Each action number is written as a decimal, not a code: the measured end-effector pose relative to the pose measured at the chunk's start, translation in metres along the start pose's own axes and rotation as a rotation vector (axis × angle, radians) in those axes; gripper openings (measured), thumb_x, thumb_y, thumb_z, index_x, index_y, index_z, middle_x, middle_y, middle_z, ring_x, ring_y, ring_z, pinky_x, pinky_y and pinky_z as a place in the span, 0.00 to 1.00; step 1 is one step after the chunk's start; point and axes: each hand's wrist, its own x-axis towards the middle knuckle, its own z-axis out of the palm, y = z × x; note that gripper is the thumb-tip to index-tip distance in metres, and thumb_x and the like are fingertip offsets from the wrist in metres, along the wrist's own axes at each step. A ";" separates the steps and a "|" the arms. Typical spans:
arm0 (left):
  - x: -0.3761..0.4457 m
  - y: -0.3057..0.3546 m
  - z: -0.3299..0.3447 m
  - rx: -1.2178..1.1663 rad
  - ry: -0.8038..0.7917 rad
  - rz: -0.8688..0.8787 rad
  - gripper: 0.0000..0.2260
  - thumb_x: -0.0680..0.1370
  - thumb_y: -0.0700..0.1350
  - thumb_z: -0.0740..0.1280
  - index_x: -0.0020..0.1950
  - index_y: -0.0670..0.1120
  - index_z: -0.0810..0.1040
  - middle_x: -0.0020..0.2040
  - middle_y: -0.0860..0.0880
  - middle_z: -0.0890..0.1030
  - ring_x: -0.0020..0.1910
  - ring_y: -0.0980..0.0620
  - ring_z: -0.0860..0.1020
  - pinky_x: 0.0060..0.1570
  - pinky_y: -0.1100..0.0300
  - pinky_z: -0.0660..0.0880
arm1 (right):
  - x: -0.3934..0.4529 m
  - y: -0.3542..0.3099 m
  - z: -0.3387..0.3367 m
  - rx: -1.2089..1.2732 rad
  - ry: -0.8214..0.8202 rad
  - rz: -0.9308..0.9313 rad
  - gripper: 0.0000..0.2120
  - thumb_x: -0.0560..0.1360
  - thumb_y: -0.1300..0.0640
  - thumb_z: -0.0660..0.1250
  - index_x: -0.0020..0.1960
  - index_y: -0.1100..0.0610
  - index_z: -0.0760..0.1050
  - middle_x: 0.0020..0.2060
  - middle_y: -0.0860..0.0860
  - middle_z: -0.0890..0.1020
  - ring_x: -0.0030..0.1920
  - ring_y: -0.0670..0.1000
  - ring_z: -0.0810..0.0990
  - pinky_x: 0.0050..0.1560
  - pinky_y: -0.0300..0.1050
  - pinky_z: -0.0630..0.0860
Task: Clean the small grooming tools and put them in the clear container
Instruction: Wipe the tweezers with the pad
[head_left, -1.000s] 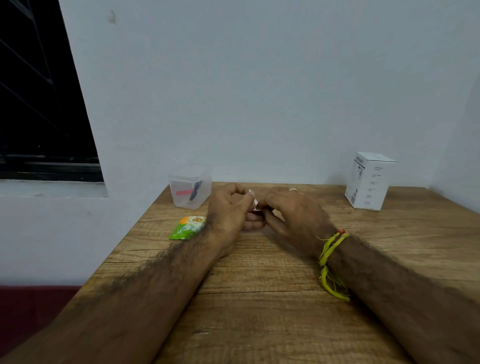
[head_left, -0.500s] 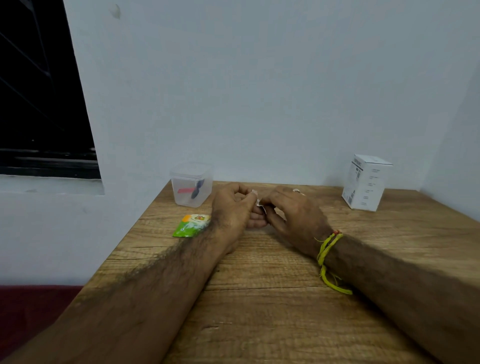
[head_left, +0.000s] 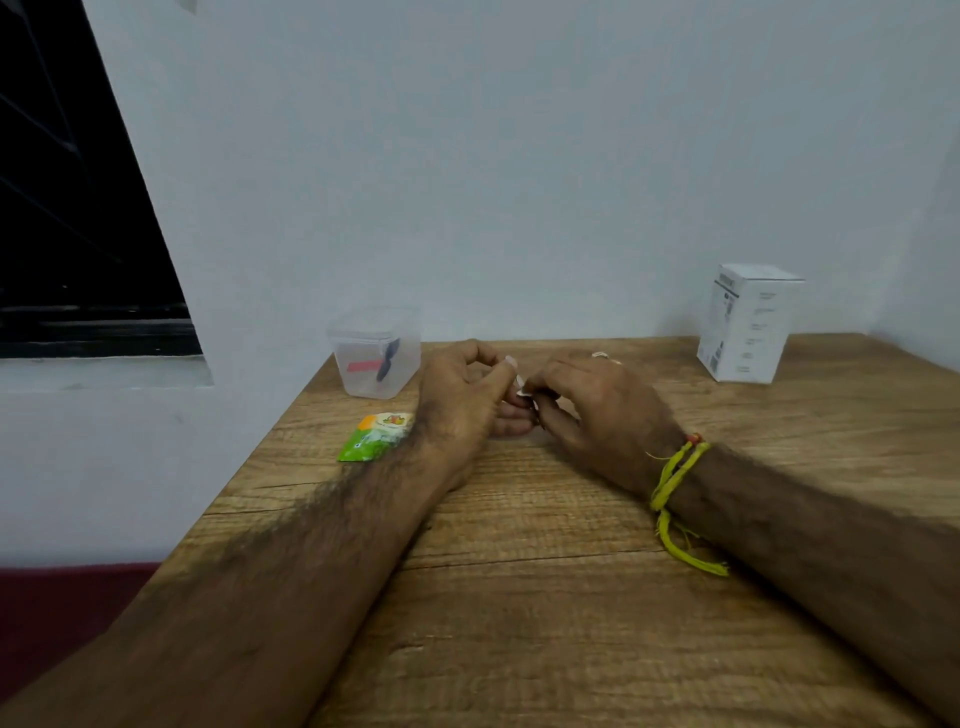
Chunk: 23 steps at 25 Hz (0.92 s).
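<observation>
Pinching together at mid-desk, the left hand (head_left: 467, 395) and right hand (head_left: 597, 410) had barely shifted over the last second, both sets of fingers curled round a small white scrap (head_left: 521, 385), possibly a wipe; whatever tool it covered was hidden. Wiping seemed unfinished. Beyond the left wrist lay a green and orange sachet (head_left: 376, 436). At the far left corner of the wood-grain desk (head_left: 519, 623) stood the clear plastic container (head_left: 375, 353), holding red and dark tools. A white carton (head_left: 745, 322) stood far right against the pale wall.
</observation>
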 end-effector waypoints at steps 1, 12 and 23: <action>0.000 0.000 0.000 0.004 0.002 0.001 0.04 0.81 0.40 0.67 0.49 0.39 0.76 0.34 0.41 0.82 0.27 0.48 0.83 0.29 0.57 0.81 | -0.001 0.000 0.000 -0.004 -0.013 0.001 0.06 0.75 0.58 0.65 0.48 0.57 0.80 0.42 0.51 0.83 0.44 0.55 0.80 0.45 0.51 0.75; 0.001 0.000 -0.001 -0.016 0.028 0.006 0.04 0.81 0.40 0.67 0.50 0.39 0.76 0.32 0.44 0.81 0.27 0.49 0.82 0.29 0.58 0.81 | -0.002 -0.002 -0.006 0.027 -0.086 0.026 0.10 0.76 0.55 0.62 0.50 0.55 0.81 0.43 0.49 0.82 0.44 0.53 0.79 0.46 0.52 0.76; -0.001 0.002 0.000 -0.017 0.035 0.021 0.06 0.82 0.38 0.66 0.53 0.35 0.76 0.32 0.43 0.80 0.24 0.53 0.79 0.26 0.59 0.79 | -0.006 -0.006 -0.013 0.004 -0.143 -0.004 0.09 0.76 0.55 0.62 0.50 0.55 0.80 0.44 0.50 0.82 0.44 0.54 0.80 0.46 0.52 0.76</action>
